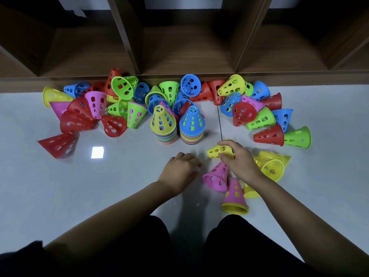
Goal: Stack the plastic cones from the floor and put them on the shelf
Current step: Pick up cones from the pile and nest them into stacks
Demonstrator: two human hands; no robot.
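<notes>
The right hand point(239, 162) reaches over the pale floor point(119, 186), and its grip pinches a yellow cone point(215, 151) that lies on its side, thumb and fingers curled round its body; whether that cone touches the floor cannot be told; the left hand point(180, 170), just at nine o'clock of the right, rests knuckles-up near the floor, its grip loose and relaxed, holding nothing; at six o'clock of the right hand a pink cone point(215, 177) lies tipped over, beside a short stack point(234, 193) of pink over yellow; at three o'clock lie more yellow cones point(274, 166); at twelve o'clock of the hands stand two tall stacks side by side, the yellow-topped stack point(163, 120) and the blue-topped stack point(192, 120), upright and nearly touching; beyond them loose cones point(121, 87) in red, green, blue, pink and yellow lie heaped from ten to two o'clock along the foot of the wooden shelf point(187, 48).
</notes>
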